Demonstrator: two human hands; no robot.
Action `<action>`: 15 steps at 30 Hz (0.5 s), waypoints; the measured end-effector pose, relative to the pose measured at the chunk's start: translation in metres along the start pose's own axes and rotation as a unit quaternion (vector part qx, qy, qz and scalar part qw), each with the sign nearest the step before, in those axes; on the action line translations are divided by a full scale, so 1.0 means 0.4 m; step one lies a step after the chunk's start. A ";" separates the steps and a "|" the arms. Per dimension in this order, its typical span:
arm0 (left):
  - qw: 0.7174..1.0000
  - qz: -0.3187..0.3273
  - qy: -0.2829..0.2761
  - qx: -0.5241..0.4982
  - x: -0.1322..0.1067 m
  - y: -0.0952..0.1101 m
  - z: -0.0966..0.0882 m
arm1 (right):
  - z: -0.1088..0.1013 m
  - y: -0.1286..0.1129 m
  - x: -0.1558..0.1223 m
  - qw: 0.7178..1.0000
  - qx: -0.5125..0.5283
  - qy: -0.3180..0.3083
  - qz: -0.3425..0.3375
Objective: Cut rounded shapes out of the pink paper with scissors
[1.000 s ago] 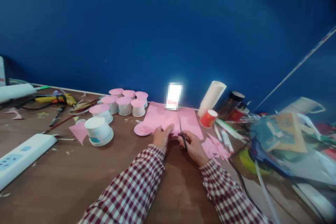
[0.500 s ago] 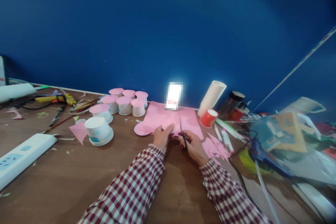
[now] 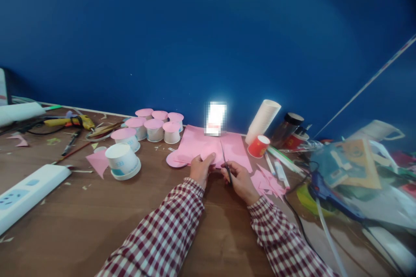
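Note:
My left hand [image 3: 201,169] pinches a piece of pink paper [image 3: 210,150] between thumb and fingers; its outline blends into the pink sheets [image 3: 238,143] behind it. In my right hand [image 3: 238,178] is a pair of scissors [image 3: 226,162], the blade pointing up and away beside the held piece. Whether the blades touch the paper I cannot tell. A round pink paper disc [image 3: 175,160] lies left of my left hand. Pink offcuts [image 3: 268,181] are heaped to the right of my right hand.
Several paper cups topped with pink discs [image 3: 154,130] stand back left, near an uncovered white cup [image 3: 121,160]. A power strip [image 3: 32,194] and yellow glue gun [image 3: 81,122] lie left. At right are a red cup [image 3: 258,146], stacked white cups [image 3: 263,121] and a blue glue gun [image 3: 334,199].
Almost nothing differs. Both hands stay in place with the paper and the scissors, and the view has shifted very slightly.

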State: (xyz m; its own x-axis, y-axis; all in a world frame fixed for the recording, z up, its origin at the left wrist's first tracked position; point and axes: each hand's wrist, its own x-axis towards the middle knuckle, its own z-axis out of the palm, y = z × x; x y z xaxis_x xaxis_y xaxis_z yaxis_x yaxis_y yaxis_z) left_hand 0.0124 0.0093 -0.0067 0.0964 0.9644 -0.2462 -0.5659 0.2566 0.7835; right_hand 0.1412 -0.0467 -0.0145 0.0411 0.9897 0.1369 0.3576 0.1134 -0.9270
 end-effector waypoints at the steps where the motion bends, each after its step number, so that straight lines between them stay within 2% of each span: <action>1: 1.000 -0.001 0.001 0.000 0.000 0.001 0.000 | 0.000 0.001 0.000 1.000 -0.001 0.000 0.000; 15: 1.000 0.005 0.017 0.003 0.013 -0.009 -0.006 | 0.002 -0.006 -0.001 1.000 0.008 -0.009 0.006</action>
State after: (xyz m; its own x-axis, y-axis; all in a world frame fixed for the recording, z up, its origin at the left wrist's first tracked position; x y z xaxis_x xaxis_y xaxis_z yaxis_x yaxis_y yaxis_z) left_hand 0.0131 0.0135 -0.0120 0.0633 0.9644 -0.2569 -0.5618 0.2472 0.7895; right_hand 0.1395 -0.0471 -0.0127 0.0280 0.9925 0.1190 0.3428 0.1023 -0.9338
